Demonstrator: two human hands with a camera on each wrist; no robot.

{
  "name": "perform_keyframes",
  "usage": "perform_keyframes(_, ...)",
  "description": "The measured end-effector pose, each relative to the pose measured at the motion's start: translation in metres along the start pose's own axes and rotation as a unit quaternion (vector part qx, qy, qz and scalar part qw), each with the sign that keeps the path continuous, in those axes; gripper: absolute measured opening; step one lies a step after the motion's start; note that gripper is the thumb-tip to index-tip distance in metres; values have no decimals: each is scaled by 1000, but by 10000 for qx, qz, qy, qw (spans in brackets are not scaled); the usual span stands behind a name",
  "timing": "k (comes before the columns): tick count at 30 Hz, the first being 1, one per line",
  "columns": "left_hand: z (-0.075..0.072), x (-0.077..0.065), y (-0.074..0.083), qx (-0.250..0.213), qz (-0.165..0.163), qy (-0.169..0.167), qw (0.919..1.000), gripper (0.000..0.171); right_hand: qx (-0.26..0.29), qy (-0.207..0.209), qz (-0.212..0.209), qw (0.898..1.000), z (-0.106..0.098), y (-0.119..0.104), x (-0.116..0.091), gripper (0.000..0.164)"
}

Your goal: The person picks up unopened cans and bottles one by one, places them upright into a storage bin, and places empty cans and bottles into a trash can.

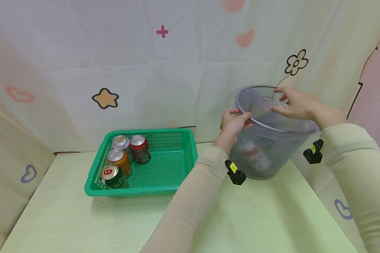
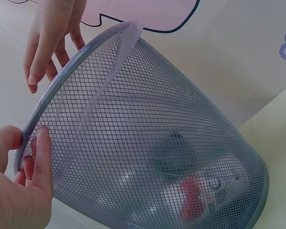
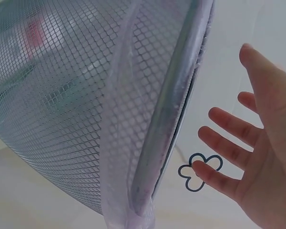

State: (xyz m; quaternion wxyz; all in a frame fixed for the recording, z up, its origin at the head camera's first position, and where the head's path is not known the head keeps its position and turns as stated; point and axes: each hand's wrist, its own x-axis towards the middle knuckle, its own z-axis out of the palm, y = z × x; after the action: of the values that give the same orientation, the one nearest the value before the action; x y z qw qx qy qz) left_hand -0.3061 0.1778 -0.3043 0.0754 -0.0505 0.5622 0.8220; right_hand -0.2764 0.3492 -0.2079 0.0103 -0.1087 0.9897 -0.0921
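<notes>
A grey wire-mesh wastebasket (image 1: 273, 149) stands at the right of the table, leaning to one side. A thin, see-through purplish plastic bag (image 3: 115, 109) lines it and folds over the rim. My left hand (image 1: 234, 123) pinches the near left part of the rim, thumb on one side and fingers on the other. Above the basket's mouth hovers my right hand (image 1: 299, 105), fingers spread and holding nothing; the right wrist view shows it apart from the rim. Through the mesh, blurred items with a red-and-white part (image 2: 193, 195) and a dark green part (image 2: 174, 155) show inside.
Left of the wastebasket, a green plastic basket (image 1: 158, 190) holds several drink cans, among them a red can (image 1: 141, 151), an orange can (image 1: 121, 161) and a green can (image 1: 115, 179). A patterned curtain (image 1: 177, 77) hangs behind the pale table (image 1: 139, 225).
</notes>
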Motion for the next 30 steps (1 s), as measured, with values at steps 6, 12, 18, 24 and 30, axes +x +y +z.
perform_keyframes(6,1,0,-1,11,97,35,9999,29,-183,32,66,9998,1,-3,-1,68)
perform_keyframes(12,1,-3,-1,246,216,67,9994,30,-172,247,3,9995,5,-4,-4,63)
perform_keyframes(18,0,-6,0,742,468,141,9960,33,-279,462,-103,9985,8,-10,-5,58)
perform_keyframes(24,-1,-10,0,1755,972,386,9789,32,-453,729,-255,9960,14,-16,-8,54)
perform_keyframes(30,-3,-11,0,3156,1919,686,9267,27,-559,835,-340,9944,18,-20,-9,53)
